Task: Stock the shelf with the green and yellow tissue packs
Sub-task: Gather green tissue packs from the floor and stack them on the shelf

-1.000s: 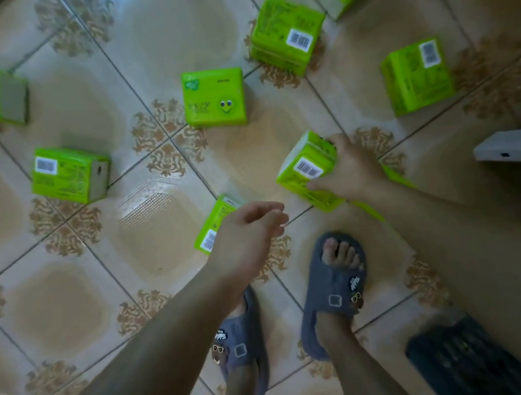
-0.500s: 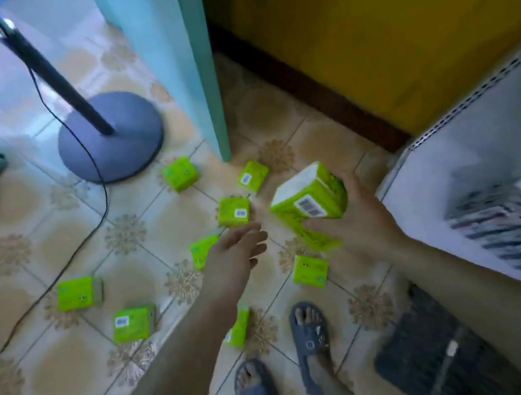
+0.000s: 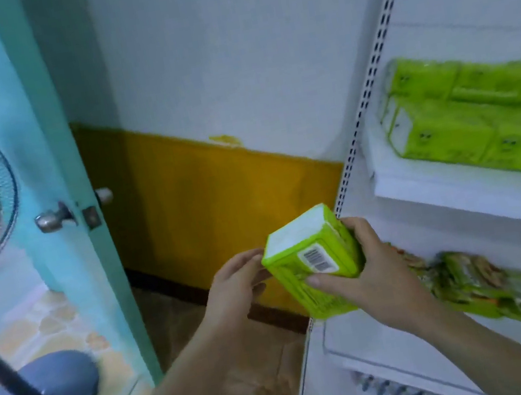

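Green tissue pack (image 3: 310, 258) lifted from low over the floor to beside the white shelf (image 3: 430, 193), right hand (image 3: 367, 269) gripping it with thumb and curled fingers, left hand (image 3: 236, 287) relaxed, fingertips touching its left edge, stacked packs (image 3: 481, 122) above.

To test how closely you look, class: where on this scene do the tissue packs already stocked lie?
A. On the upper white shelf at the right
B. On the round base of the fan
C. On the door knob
A: the stocked tissue packs lie in two layers on the upper shelf, and the right hand has its grip on the held pack in front of the rack.
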### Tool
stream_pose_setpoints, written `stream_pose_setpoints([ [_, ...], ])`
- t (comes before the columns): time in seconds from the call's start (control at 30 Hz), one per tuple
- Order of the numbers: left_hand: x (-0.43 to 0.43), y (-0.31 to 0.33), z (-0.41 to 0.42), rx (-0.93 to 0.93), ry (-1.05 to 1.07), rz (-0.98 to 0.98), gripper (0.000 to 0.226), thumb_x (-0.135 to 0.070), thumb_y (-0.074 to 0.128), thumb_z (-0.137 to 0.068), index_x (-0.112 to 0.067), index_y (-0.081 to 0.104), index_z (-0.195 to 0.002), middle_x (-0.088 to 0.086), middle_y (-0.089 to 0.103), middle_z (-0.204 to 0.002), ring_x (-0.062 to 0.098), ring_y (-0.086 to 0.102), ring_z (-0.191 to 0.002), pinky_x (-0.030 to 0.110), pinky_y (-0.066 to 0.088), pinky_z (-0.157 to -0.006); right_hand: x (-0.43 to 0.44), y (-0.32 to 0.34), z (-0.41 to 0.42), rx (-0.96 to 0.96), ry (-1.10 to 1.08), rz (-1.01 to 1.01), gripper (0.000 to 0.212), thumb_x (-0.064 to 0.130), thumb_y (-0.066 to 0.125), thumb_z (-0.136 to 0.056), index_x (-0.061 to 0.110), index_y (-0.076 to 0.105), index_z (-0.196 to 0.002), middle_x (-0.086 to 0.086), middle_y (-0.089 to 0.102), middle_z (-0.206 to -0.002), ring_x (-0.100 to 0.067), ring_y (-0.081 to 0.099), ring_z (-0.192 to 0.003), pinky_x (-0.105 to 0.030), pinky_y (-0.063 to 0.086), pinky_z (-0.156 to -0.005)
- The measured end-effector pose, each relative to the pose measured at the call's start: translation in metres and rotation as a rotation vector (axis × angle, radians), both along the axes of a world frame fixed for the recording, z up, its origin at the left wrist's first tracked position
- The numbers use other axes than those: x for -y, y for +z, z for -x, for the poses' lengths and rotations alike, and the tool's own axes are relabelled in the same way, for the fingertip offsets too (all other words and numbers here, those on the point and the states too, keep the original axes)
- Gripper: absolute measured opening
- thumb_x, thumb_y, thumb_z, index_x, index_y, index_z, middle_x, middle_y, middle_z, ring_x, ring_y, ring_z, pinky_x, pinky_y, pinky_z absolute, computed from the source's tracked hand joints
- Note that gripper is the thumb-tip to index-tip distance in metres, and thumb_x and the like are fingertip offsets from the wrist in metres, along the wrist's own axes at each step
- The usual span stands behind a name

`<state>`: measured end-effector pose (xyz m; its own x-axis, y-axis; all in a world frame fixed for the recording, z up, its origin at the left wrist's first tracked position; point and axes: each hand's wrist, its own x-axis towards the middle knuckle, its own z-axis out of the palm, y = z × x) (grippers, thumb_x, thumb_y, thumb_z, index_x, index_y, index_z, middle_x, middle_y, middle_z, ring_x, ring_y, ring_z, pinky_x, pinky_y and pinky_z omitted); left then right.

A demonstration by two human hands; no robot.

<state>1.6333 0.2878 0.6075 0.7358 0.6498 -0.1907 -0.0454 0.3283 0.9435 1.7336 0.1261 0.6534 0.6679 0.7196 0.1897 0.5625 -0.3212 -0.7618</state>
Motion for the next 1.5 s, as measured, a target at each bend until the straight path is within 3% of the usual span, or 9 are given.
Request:
stream_pose_setpoints([
  [0.17, 0.027, 0.079, -0.068, 0.144, -0.035, -0.117, 0.015, -0.012, 0.058, -0.09, -0.017, 0.071, -0.092, 0.001, 0.075, -0.086, 0.019, 0.066, -0.087, 0.041, 0.047, -0.093, 0.047, 0.081, -0.038, 0.12, -0.061, -0.138, 0.067, 0.053, 0.083, -0.06, 0.046, 0.043, -0.113, 0.028, 0.063, -0.101, 0.007, 0.061, -0.089, -0.025, 0.051, -0.076],
  [0.3, 0.049, 0.119, -0.128, 0.242, -0.082, -0.208, 0.02, -0.014, 0.057, -0.091, -0.013, 0.069, -0.108, 0.004, 0.074, -0.102, 0.021, 0.067, -0.099, 0.039, 0.048, -0.095, 0.08, 0.135, -0.081, 0.254, -0.126, -0.246, 0.073, 0.062, 0.077, -0.053, 0.046, 0.041, -0.115, 0.029, 0.061, -0.1, 0.009, 0.059, -0.088, -0.01, 0.045, -0.069],
  [0.5, 0.07, 0.15, -0.204, 0.282, -0.072, -0.167, 0.018, -0.015, 0.054, -0.094, -0.014, 0.066, -0.107, 0.003, 0.071, -0.105, 0.017, 0.064, -0.097, 0.033, 0.048, -0.091, 0.1, 0.186, -0.163, 0.438, -0.287, -0.284, 0.071, 0.05, 0.08, -0.063, 0.037, 0.04, -0.12, 0.02, 0.059, -0.103, -0.006, 0.058, -0.091, -0.028, 0.046, -0.075],
  [0.7, 0.055, 0.162, -0.262, 0.24, -0.066, -0.208, 0.021, -0.024, 0.053, -0.094, -0.018, 0.064, -0.111, -0.004, 0.068, -0.109, 0.012, 0.062, -0.105, 0.032, 0.047, -0.096, 0.074, 0.201, -0.237, 0.783, -0.364, 0.018, 0.079, 0.05, 0.075, -0.071, 0.022, 0.036, -0.133, 0.0, 0.054, -0.118, -0.022, 0.052, -0.102, -0.033, 0.039, -0.08],
  [0.9, 0.036, 0.172, -0.306, 0.152, -0.122, -0.224, 0.045, -0.037, 0.046, -0.097, -0.015, 0.046, -0.136, -0.001, 0.049, -0.14, 0.015, 0.046, -0.128, 0.035, 0.036, -0.109, 0.032, 0.184, -0.279, 1.053, -0.361, 0.359, 0.073, 0.052, 0.067, -0.078, 0.018, 0.034, -0.133, -0.001, 0.049, -0.126, -0.024, 0.047, -0.111, -0.037, 0.034, -0.091],
  [1.03, 0.034, 0.174, -0.328, 0.114, -0.219, -0.153, 0.053, -0.05, 0.042, -0.096, -0.022, 0.042, -0.14, -0.004, 0.045, -0.142, 0.015, 0.043, -0.129, 0.033, 0.032, -0.103, 0.013, 0.173, -0.287, 1.037, -0.347, 0.508, 0.083, 0.064, 0.065, -0.073, 0.022, 0.03, -0.136, 0.001, 0.045, -0.132, -0.023, 0.043, -0.118, -0.038, 0.034, -0.098],
  [1.17, 0.033, 0.17, -0.342, 0.164, -0.385, -0.054, 0.049, -0.055, 0.034, -0.097, -0.021, 0.061, -0.12, -0.002, 0.069, -0.112, 0.01, 0.065, -0.094, 0.028, 0.05, -0.076, 0.015, 0.172, -0.283, 0.861, -0.254, 0.471, 0.09, 0.073, 0.051, -0.079, 0.028, 0.017, -0.149, 0.004, 0.029, -0.153, -0.02, 0.028, -0.139, -0.038, 0.024, -0.112],
  [1.3, 0.031, 0.161, -0.355, 0.178, -0.498, 0.022, 0.059, -0.064, 0.032, -0.093, -0.022, 0.067, -0.115, 0.01, 0.073, -0.105, 0.026, 0.069, -0.098, 0.047, 0.052, -0.093, 0.025, 0.166, -0.282, 0.82, -0.191, 0.523, 0.069, 0.058, 0.038, -0.094, 0.031, 0.014, -0.152, 0.008, 0.015, -0.159, -0.012, 0.014, -0.145, -0.029, 0.011, -0.119],
  [1.5, 0.033, 0.161, -0.363, 0.178, -0.547, -0.016, 0.067, -0.071, 0.024, -0.09, -0.025, 0.067, -0.114, 0.009, 0.074, -0.1, 0.026, 0.071, -0.094, 0.047, 0.054, -0.089, 0.02, 0.156, -0.285, 0.858, -0.234, 0.497, 0.066, 0.057, 0.037, -0.095, 0.031, 0.014, -0.152, 0.01, 0.014, -0.159, -0.012, 0.014, -0.146, -0.029, 0.012, -0.118],
])
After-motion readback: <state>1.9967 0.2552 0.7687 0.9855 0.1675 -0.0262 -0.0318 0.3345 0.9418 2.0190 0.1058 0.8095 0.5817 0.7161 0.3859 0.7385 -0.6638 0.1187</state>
